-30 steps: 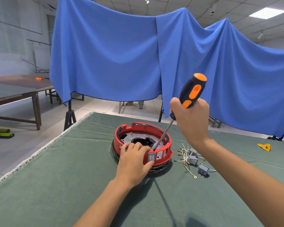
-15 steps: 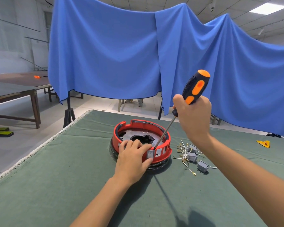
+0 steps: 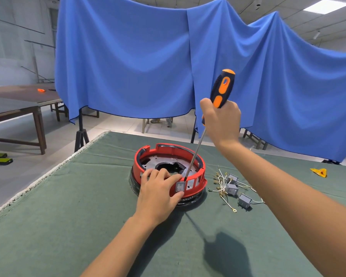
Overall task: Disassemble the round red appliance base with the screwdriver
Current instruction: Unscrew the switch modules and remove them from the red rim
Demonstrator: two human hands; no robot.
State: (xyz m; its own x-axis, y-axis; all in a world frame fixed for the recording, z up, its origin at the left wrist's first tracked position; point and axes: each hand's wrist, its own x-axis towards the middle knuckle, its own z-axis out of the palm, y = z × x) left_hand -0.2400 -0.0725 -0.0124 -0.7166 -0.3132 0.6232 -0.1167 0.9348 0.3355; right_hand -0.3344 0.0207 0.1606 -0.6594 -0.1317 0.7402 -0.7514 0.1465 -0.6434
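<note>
Left hand [image 3: 158,194] grips red base [image 3: 169,168] rim; right hand [image 3: 221,121] clenches screwdriver [image 3: 222,90]. Risk: tip slipping off, stabbing adjacent left fingers [image 3: 174,177].

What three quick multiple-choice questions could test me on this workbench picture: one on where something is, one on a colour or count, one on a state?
1. Where do the loose grey switches lie?
A. inside the red base
B. on the green cloth right of the base
C. on the far brown table

2. What colours is the screwdriver handle?
A. black and orange
B. all yellow
C. blue and white

3. What is the left hand doing?
A. hanging idle
B. holding a switch in the air
C. gripping the rim of the red base

Answers: 1 B, they sit with their wires on the cloth beside the base. 2 A, it sticks up above the right hand. 3 C, its fingers curl over the near rim.
</note>
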